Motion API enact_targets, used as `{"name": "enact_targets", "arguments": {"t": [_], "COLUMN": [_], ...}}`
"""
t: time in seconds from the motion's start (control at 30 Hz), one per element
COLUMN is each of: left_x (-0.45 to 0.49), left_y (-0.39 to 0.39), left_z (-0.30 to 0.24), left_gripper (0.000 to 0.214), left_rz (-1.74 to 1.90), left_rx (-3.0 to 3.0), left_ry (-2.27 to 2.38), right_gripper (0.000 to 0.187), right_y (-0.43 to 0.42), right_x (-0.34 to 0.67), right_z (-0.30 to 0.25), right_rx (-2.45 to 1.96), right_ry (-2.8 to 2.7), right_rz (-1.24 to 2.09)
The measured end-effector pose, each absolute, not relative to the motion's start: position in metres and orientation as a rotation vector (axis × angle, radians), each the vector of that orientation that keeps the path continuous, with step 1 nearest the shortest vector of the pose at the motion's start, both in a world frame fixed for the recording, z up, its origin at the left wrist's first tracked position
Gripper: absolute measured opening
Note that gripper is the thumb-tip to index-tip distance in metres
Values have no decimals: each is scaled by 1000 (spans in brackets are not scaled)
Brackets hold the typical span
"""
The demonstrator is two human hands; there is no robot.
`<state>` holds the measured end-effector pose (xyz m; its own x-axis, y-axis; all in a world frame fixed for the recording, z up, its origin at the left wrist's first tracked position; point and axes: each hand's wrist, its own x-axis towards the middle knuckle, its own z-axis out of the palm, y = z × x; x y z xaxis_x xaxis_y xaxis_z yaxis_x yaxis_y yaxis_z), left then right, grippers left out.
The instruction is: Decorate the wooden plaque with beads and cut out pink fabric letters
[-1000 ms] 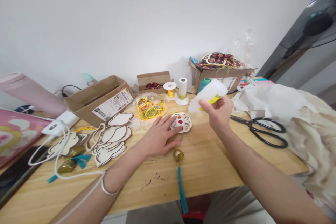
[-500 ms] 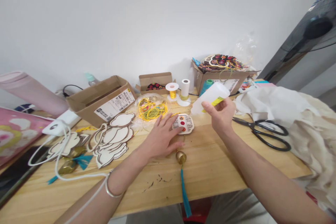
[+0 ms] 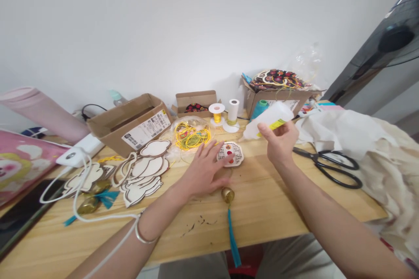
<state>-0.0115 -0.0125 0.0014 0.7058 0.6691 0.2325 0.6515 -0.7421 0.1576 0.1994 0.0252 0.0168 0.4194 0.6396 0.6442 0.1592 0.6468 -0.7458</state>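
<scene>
Latticed wooden plaque (image 3: 238, 155) is lying flat on the table (image 3: 268, 213), partly under the left hand (image 3: 206, 168), whose grip is standing wide, fingertips resting over the plaque's left side and middle. The right hand (image 3: 283, 141) is holding a white plastic bottle (image 3: 271, 115) in a narrow grip, at a tilt above the table near the plaque; whether anything is coming out is too small to see.

As for progress, small red and orange rounds are already sitting on the plaque's middle band, and a brass-coloured bell (image 3: 228, 195) with a teal tassel (image 3: 233, 239) is lying below it, the tassel tip reaching past the table edge. Any join between plaque and bell is hiding near the left thumb, so what is left there is hard to judge. White cloud-shaped cutouts (image 3: 149, 168) are lying stacked to the left, looking undecorated.

Farther out, yellow cord (image 3: 193, 135) is lying coiled in clear plastic, a yellow thread spool (image 3: 217, 115) is standing behind the plaque, and black-handled scissors (image 3: 327, 165) are resting beside cream cloth (image 3: 386, 152). A white cable (image 3: 108, 217) is crossing by the left wrist, probably the likeliest thing to get in the way
</scene>
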Motion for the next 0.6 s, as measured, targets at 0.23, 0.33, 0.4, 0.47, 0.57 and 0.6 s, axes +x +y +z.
{"name": "enact_targets", "arguments": {"t": [0.23,0.33,0.4,0.47,0.57,0.6], "left_x": [-16,-18,-17,-15,-14,-14], "left_y": [-6,-3,-2,-2,-5,-6], "left_z": [3,1,-1,-2,-3,-3], "left_gripper": [31,15,16,20,25,26], "left_rz": [928,1008,979,907,752,697], "left_rx": [2576,2521,2557,2607,2661,2673], "left_ry": [1166,1102,1007,941,894,882], "right_gripper": [29,25,23,21,20,20], "right_y": [15,12,12,15,19,20], "right_x": [236,244,245,244,244,245], "right_z": [55,68,69,63,45,39], "right_rx": [-1149,-1277,-1267,-1196,-1094,-1076], "right_ry": [-1886,-2379,-2631,-2799,-2913,-2919], "right_rz": [-372,-705,-905,-1030,-1104,-1126]}}
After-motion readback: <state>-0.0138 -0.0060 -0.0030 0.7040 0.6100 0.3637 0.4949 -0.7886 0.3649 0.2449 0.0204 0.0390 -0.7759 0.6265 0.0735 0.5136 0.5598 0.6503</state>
